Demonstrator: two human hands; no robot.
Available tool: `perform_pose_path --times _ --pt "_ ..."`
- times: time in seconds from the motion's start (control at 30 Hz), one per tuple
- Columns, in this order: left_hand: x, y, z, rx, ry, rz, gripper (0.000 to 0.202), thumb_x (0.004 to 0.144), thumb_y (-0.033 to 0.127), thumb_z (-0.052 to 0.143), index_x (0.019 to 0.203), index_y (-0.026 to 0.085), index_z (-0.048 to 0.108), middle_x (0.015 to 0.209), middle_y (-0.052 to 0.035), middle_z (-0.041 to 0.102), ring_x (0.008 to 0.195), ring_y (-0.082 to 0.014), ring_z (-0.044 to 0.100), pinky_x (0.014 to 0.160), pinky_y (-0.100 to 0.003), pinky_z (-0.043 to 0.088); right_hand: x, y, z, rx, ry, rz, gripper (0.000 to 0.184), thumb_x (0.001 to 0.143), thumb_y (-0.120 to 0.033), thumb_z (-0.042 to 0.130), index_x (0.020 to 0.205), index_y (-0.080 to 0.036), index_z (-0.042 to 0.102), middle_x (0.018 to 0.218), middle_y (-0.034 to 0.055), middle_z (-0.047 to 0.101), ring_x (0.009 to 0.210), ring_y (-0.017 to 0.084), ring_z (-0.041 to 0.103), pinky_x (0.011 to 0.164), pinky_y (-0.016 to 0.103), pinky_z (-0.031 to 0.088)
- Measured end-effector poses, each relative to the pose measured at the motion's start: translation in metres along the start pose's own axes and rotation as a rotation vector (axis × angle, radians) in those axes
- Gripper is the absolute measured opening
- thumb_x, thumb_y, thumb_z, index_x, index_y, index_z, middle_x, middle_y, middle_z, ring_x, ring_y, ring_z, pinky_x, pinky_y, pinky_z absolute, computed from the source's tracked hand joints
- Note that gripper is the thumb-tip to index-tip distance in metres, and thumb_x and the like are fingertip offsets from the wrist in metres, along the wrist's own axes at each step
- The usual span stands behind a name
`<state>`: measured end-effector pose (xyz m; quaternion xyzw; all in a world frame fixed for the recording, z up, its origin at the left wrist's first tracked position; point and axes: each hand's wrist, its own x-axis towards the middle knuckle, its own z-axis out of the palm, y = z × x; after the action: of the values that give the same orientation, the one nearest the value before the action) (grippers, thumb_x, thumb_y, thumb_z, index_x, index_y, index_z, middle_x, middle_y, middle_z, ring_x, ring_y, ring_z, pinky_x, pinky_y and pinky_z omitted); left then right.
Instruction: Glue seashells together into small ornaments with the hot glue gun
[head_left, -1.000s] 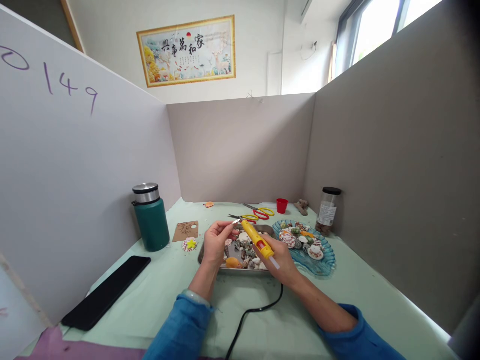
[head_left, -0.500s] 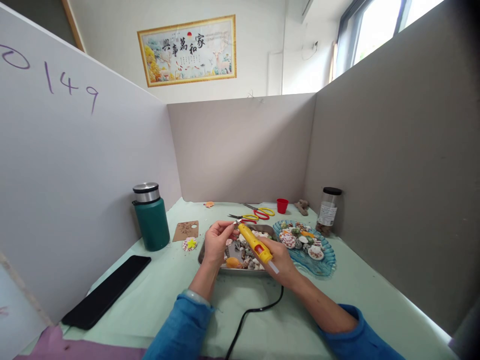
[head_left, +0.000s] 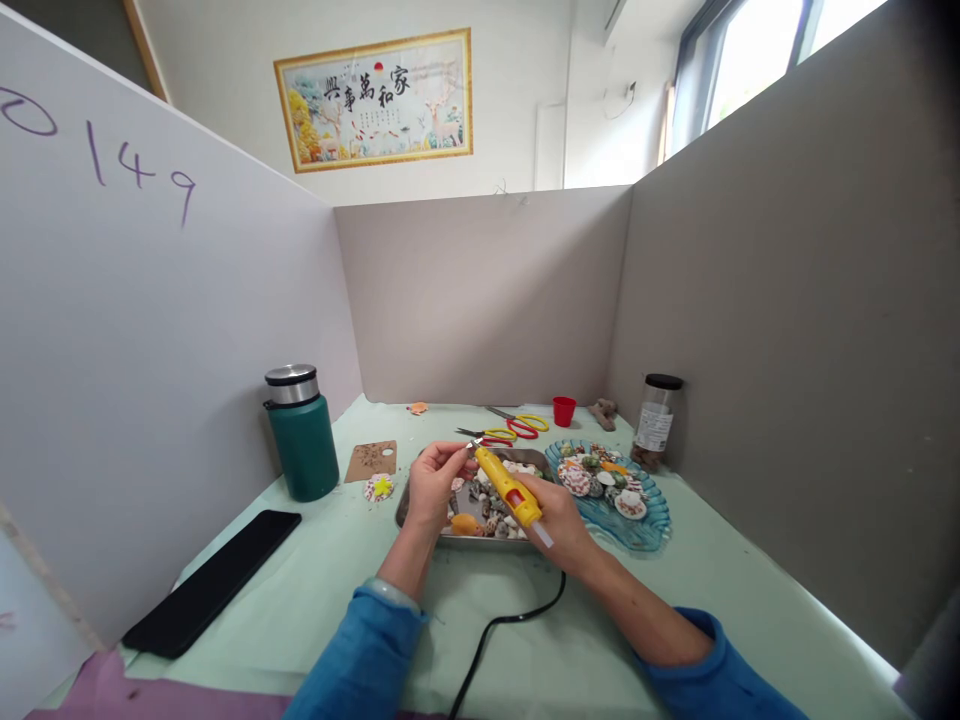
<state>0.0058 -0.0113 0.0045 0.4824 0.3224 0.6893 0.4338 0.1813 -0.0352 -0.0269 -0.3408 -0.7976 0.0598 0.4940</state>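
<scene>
My right hand is closed round a yellow hot glue gun, a white glue stick poking from its rear and a black cord trailing toward me. The gun's metal nozzle points up and left, to the fingertips of my left hand. Those fingers are pinched together; whatever they hold is too small and hidden to name. Beneath both hands lies a metal tray of seashells and small stones, among them an orange shell.
Right of the tray is a blue glass dish of shells, with a black-lidded jar behind. Scissors and a red cup lie farther back. At left are a green bottle, a black phone-like slab, brown card and decorated shell piece.
Almost nothing differs. The glue gun's rear end has shifted very slightly left; both hands keep the same hold near the nozzle.
</scene>
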Motion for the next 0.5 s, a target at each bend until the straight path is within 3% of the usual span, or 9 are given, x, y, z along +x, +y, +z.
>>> perform_pose_path --times 0.3,0.5 --pt "0.0001 -0.0012 -0.0005 -0.008 -0.016 -0.003 0.026 0.064 0.031 0.074 0.078 0.011 0.064 0.062 -0.0041 0.067 0.056 -0.0127 0.062 0.054 -0.022 0.047 0.0002 0.003 0.0011 0.008 0.028 0.012 0.024 0.079 -0.016 0.053 0.101 -0.019 0.061 0.096 0.0058 0.069 0.082 0.02 0.063 0.072 0.027 0.047" --pt "0.0009 -0.0031 -0.0012 -0.017 -0.006 -0.001 0.026 0.065 0.03 0.073 0.079 0.011 0.064 0.063 -0.0035 0.067 0.055 -0.0116 0.061 0.054 -0.021 0.047 0.0 0.0013 0.0015 -0.003 0.011 0.004 0.02 0.079 -0.014 0.051 0.095 -0.018 0.062 0.084 0.0039 0.067 0.072 0.017 0.061 0.064 0.025 0.044"
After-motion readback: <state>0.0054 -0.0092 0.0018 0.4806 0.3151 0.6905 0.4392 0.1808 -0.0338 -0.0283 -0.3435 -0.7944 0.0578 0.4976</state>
